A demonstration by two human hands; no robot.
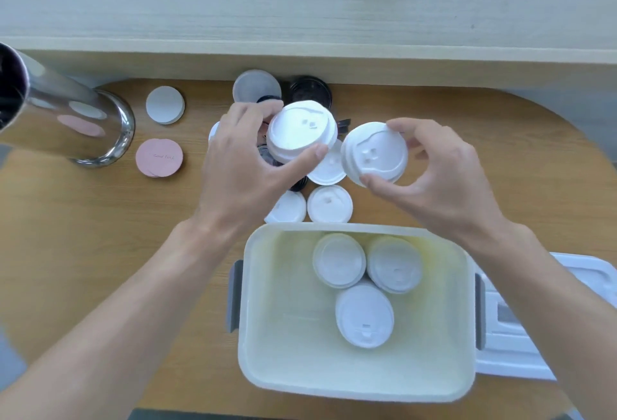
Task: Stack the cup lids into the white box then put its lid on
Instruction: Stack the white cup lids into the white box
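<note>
My left hand (pixel 247 166) grips a short stack of white cup lids (pixel 300 131) above the table. My right hand (pixel 440 179) holds another white lid stack (pixel 374 152) between thumb and fingers, just right of the first. The white box (pixel 260 336) stands open near the front edge, with three lid stacks (pixel 364 286) inside its far right part. More white lids (pixel 329 207) lie on the table between the box and my hands. The box's lid (pixel 514 333) lies flat to the right of the box, partly under my right forearm.
A shiny metal cylinder (pixel 66 119) lies at the left. A white disc (pixel 165 104) and a pink disc (pixel 159 156) rest beside it. A clear lid (pixel 255 86) and black lids (pixel 310 89) sit at the back, under a raised wooden shelf (pixel 300 46).
</note>
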